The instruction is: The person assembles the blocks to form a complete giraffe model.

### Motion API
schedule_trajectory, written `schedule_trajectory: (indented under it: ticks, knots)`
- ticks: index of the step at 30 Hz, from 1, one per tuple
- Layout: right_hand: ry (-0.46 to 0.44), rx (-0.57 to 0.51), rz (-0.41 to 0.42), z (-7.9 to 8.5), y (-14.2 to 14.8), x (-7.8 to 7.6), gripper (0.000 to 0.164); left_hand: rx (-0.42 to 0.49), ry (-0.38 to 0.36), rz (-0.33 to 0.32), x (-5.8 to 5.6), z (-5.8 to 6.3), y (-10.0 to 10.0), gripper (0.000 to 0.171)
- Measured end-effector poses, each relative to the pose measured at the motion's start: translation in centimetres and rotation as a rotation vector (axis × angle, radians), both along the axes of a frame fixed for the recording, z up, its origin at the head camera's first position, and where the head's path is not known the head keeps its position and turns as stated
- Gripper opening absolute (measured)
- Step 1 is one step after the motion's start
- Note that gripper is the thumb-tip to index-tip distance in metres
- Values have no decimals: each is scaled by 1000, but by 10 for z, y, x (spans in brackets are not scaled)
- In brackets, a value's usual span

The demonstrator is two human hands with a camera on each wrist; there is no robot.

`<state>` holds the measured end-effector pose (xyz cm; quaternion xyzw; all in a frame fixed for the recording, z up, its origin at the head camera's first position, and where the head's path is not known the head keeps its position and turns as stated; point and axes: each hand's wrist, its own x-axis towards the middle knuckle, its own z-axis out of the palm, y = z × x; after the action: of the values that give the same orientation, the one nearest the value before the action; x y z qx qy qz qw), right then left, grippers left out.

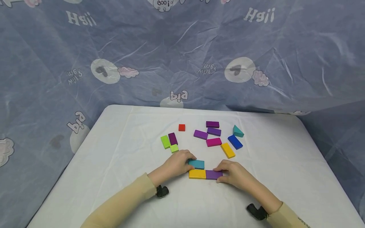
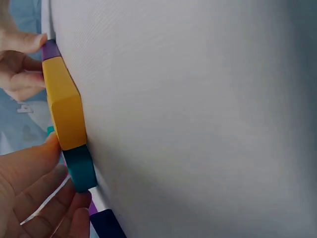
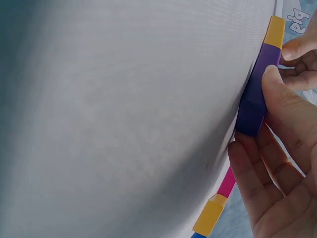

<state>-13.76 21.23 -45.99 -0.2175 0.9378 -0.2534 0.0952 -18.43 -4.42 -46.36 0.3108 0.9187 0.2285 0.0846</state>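
Observation:
My left hand [image 1: 178,163] holds a teal block [image 1: 197,164] at its left end, thumb on the near side and fingers on the far side. Against the near side of that block lies a yellow block [image 1: 197,174], end to end with a purple block [image 1: 213,175]. At the purple block's right end, my right hand [image 1: 236,174] pinches it between thumb and fingers. In the left wrist view, the thumb tip sits where the yellow block [image 2: 68,106] meets the teal block [image 2: 80,168]. The right wrist view shows the thumb on the purple block [image 3: 255,94].
Beyond the hands, several loose blocks lie on the white table [image 1: 128,142]: a red cube [image 1: 181,127], green blocks [image 1: 165,142], a magenta block [image 1: 214,142], another yellow block [image 1: 228,150], a blue block [image 1: 235,142] and a teal triangle [image 1: 238,131]. A patterned cloth [image 1: 171,47] hangs behind.

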Motion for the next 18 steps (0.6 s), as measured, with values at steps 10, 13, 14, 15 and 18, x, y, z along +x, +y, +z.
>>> schedule_trajectory:
  ticks: [10, 13, 14, 15, 18]
  knots:
    - [-1, -19, 12, -2, 1, 0, 31, -99, -3, -104, 15, -2, 1, 64]
    - [15, -27, 19, -2, 2, 0, 30, -96, 16, -101, 17, -4, 2, 64]
    - [19, -29, 20, -2, 2, 0, 30, -92, 16, -98, 17, -5, 2, 64]
    - [24, -29, 21, -2, 2, 0, 30, -84, 13, -92, 17, -5, 2, 64]
    - [24, -29, 21, -2, 2, 0, 30, -65, -9, -74, 17, -5, 3, 64]
